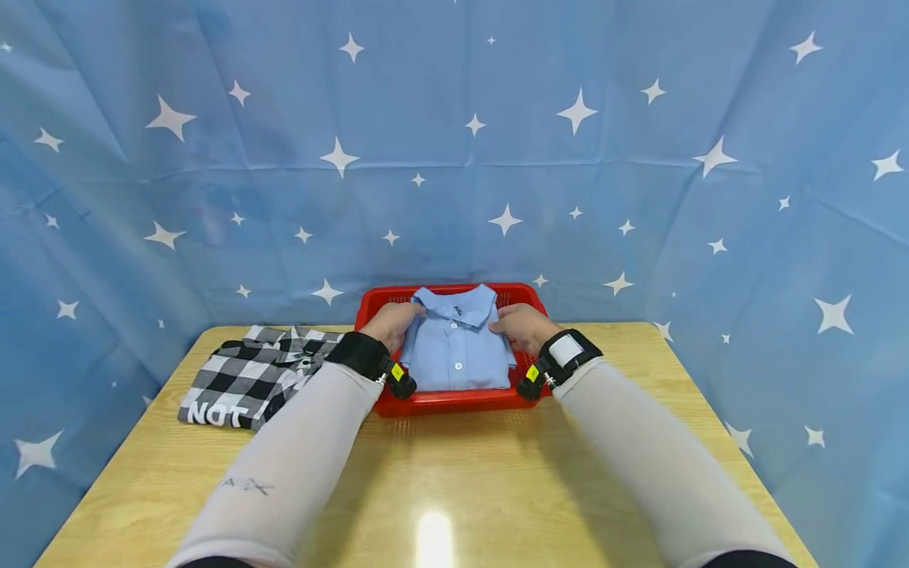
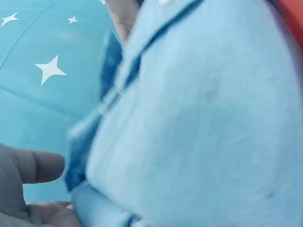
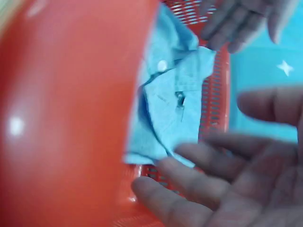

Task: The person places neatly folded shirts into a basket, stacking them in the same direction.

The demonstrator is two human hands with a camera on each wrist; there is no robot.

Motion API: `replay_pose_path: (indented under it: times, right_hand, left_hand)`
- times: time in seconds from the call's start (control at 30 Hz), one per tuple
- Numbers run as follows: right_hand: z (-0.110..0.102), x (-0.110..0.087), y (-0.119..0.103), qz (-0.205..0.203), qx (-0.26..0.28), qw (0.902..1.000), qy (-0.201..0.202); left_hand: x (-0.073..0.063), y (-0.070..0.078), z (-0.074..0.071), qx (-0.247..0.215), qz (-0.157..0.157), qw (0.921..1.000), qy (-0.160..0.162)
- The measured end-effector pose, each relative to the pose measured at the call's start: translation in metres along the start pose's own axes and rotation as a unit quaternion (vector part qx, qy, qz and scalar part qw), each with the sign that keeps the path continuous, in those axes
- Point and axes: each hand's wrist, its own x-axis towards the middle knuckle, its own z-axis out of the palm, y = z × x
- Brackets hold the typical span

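A folded light-blue button-up shirt (image 1: 458, 347) lies in a red plastic basket (image 1: 454, 401), its collar toward the back. On the shirt's left side, near the collar, is my left hand (image 1: 394, 322). In the right wrist view that left hand (image 3: 241, 21) has its fingers extended at the shirt's edge. My right hand (image 1: 527, 326) is at the opposite side of the collar. Its fingers (image 3: 189, 182) are spread and fairly straight beside the cloth. The left wrist view shows the left thumb (image 2: 45, 166) apart from the fingers, close to the shirt's edge (image 2: 83, 156).
A folded black-and-white checked garment (image 1: 245, 379) with white lettering lies left of the basket on the wooden table (image 1: 454, 489). A blue curtain (image 1: 426, 197) with white stars hangs right behind the basket and around the table's sides.
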Motion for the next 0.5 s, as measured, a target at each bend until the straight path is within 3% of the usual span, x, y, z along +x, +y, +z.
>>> replay_pose_path:
  times: [0.17,0.27,0.33,0.37,0.4,0.43,0.5]
  right_hand:
    - [0.004,-0.001,0.002,0.034,-0.039,0.9986,-0.008]
    - [0.004,-0.005,0.000,0.027,-0.065,0.9973,-0.018]
    - [0.005,-0.008,-0.001,0.012,-0.099,0.9946,-0.030]
    - [0.005,-0.010,-0.001,0.003,-0.130,0.9910,-0.034]
    - [0.006,-0.012,-0.002,-0.007,-0.168,0.9849,-0.041]
    - [0.007,-0.014,-0.002,-0.017,-0.215,0.9752,-0.049]
    - [0.010,-0.017,-0.002,-0.035,-0.309,0.9475,-0.073]
  left_hand:
    - [0.001,-0.004,0.003,-0.037,-0.028,0.9980,-0.042]
    - [-0.003,-0.005,0.000,0.013,-0.021,0.9982,-0.055]
    - [-0.006,-0.004,-0.003,0.094,0.002,0.9933,-0.067]
    - [-0.009,-0.003,-0.003,0.153,0.022,0.9851,-0.075]
    - [-0.011,-0.001,-0.004,0.224,0.047,0.9698,-0.084]
    - [-0.014,0.000,-0.003,0.297,0.069,0.9477,-0.095]
    - [-0.020,0.001,0.000,0.443,0.108,0.8817,-0.120]
